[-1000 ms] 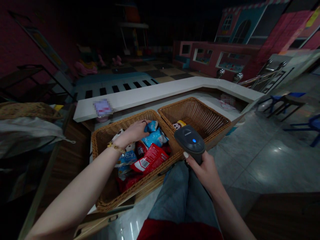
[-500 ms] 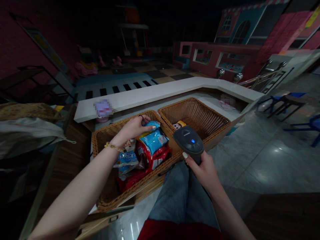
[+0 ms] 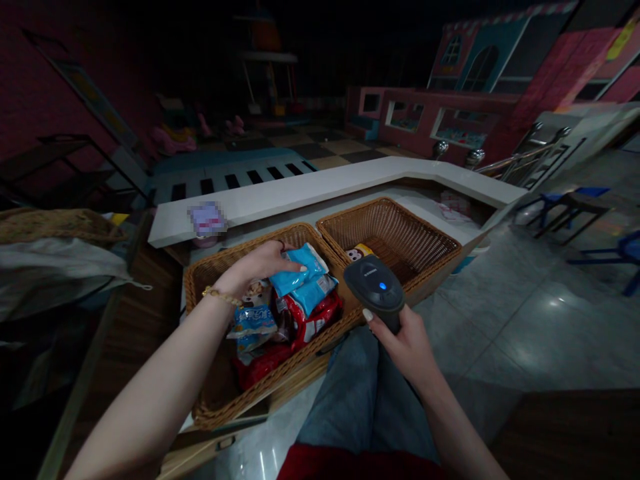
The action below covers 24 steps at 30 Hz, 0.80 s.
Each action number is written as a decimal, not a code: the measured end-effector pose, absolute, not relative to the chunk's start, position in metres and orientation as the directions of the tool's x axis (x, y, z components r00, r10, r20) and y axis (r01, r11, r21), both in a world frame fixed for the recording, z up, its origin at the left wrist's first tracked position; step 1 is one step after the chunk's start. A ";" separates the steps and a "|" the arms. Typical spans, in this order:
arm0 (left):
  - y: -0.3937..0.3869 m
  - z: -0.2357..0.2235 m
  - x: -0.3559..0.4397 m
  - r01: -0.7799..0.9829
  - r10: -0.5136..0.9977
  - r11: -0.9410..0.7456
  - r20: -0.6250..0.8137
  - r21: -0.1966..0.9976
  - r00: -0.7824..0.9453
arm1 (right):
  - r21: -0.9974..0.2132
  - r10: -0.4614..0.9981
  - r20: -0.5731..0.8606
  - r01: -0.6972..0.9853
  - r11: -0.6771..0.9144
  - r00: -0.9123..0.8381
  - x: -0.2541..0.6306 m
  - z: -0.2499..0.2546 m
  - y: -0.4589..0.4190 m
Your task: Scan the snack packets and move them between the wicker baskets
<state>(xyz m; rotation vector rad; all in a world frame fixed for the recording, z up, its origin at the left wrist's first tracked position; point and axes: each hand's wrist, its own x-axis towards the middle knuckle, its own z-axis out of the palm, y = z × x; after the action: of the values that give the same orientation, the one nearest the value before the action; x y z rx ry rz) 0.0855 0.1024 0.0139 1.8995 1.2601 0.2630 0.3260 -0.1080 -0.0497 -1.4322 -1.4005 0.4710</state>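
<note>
Dim play room, viewed from the head of a seated person. Nearest, jeans [image 3: 365, 400] cover the lap, with a red garment [image 3: 350, 463] at the lower edge. Right hand [image 3: 405, 350] closes around the grip of a black barcode scanner [image 3: 374, 290], its blue light lit, the scanner head raised over the near corner of the right basket. Left hand [image 3: 255, 267], wearing a gold bracelet [image 3: 220, 298], lies palm down with fingers extended on a blue packet [image 3: 297, 270]; whether it grips cannot be told. That packet sits on a heap in the left wicker basket [image 3: 280, 363], among red packets [image 3: 313, 320] and a white-and-blue packet [image 3: 253, 327]. A second wicker basket [image 3: 425, 230] stands just beside it on the right, holding a yellow packet [image 3: 359, 251] printed with a monkey. Both baskets rest on the white desk [image 3: 320, 183]. Beyond lie a piano-key mat [image 3: 235, 177] and a pink-and-blue playhouse [image 3: 480, 67]; blue stools [image 3: 565, 203] stand on the tiled floor [image 3: 550, 320] at right.
</note>
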 end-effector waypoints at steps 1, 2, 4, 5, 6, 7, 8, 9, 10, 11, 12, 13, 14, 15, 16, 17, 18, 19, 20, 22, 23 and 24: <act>0.101 0.016 0.084 0.653 0.833 -0.145 -0.265 0.743 0.486 | -0.845 0.899 0.366 0.491 0.213 0.240 0.326 -0.050 -0.108; 0.100 0.018 0.084 0.629 0.833 -0.145 -0.250 0.764 0.494 | -0.846 0.900 0.365 0.487 0.215 0.238 0.325 -0.049 -0.108; 0.098 0.022 0.083 0.550 0.859 -0.156 -0.162 0.820 0.485 | -0.850 0.902 0.362 0.480 0.217 0.235 0.324 -0.048 -0.109; 0.097 0.023 0.084 0.494 0.879 -0.151 -0.112 0.856 0.464 | -0.851 0.903 0.360 0.478 0.216 0.234 0.323 -0.048 -0.109; 0.095 0.025 0.085 0.425 0.898 -0.132 -0.073 0.895 0.434 | -0.852 0.904 0.358 0.478 0.214 0.232 0.323 -0.047 -0.110; 0.093 0.027 0.087 0.342 0.912 -0.096 -0.055 0.935 0.405 | -0.851 0.906 0.355 0.480 0.212 0.231 0.322 -0.047 -0.110; 0.091 0.027 0.090 0.247 0.921 -0.047 -0.054 0.968 0.385 | -0.851 0.906 0.354 0.482 0.210 0.231 0.322 -0.046 -0.110; 0.088 0.027 0.094 0.150 0.925 0.009 -0.065 0.989 0.375 | -0.850 0.906 0.355 0.483 0.210 0.231 0.322 -0.046 -0.110; 0.086 0.027 0.098 0.065 0.922 0.066 -0.086 0.996 0.377 | -0.850 0.905 0.357 0.482 0.213 0.229 0.321 -0.045 -0.110; 0.084 0.025 0.102 -0.002 0.915 0.120 -0.110 0.993 0.387 | -0.850 0.905 0.360 0.479 0.219 0.225 0.321 -0.045 -0.110; 0.081 0.023 0.106 -0.047 0.907 0.165 -0.133 0.985 0.400 | -0.851 0.906 0.362 0.474 0.225 0.220 0.320 -0.044 -0.109; 0.080 0.021 0.109 -0.077 0.899 0.196 -0.148 0.978 0.412 | -0.853 0.907 0.363 0.469 0.230 0.214 0.318 -0.044 -0.109; 0.078 0.018 0.113 -0.101 0.895 0.214 -0.153 0.972 0.420 | -0.854 0.909 0.362 0.463 0.236 0.205 0.317 -0.043 -0.108; 0.077 0.016 0.115 -0.121 0.892 0.223 -0.153 0.967 0.426 | -0.857 0.912 0.360 0.456 0.240 0.195 0.315 -0.043 -0.108; 0.077 0.013 0.117 -0.138 0.891 0.227 -0.148 0.964 0.430 | -0.859 0.916 0.357 0.449 0.244 0.185 0.314 -0.042 -0.107; 0.076 0.011 0.119 -0.155 0.890 0.229 -0.143 0.961 0.432 | -0.862 0.919 0.353 0.442 0.248 0.173 0.312 -0.041 -0.107; 0.076 0.010 0.120 -0.172 0.891 0.232 -0.138 0.957 0.432 | -0.864 0.923 0.350 0.437 0.252 0.161 0.310 -0.040 -0.107; 0.076 0.009 0.121 -0.186 0.892 0.238 -0.139 0.953 0.431 | -0.864 0.926 0.346 0.435 0.253 0.149 0.308 -0.039 -0.107; 0.075 0.008 0.122 -0.192 0.892 0.246 -0.144 0.950 0.429 | -0.864 0.930 0.340 0.437 0.251 0.138 0.307 -0.039 -0.107; 0.074 0.008 0.124 -0.197 0.894 0.260 -0.158 0.945 0.420 | -0.861 0.939 0.322 0.448 0.240 0.116 0.305 -0.038 -0.106; 0.073 0.009 0.126 -0.200 0.897 0.264 -0.163 0.944 0.411 | -0.860 0.944 0.312 0.454 0.233 0.107 0.304 -0.037 -0.106; 0.073 0.009 0.127 -0.205 0.900 0.262 -0.162 0.943 0.403 | -0.859 0.948 0.303 0.459 0.226 0.100 0.303 -0.037 -0.106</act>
<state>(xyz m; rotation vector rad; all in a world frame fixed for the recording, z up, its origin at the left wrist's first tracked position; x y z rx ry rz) 0.1268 0.0727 0.0095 1.0279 0.8399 0.8806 0.3031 -0.1063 -0.0375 -1.3852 -1.5145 0.6240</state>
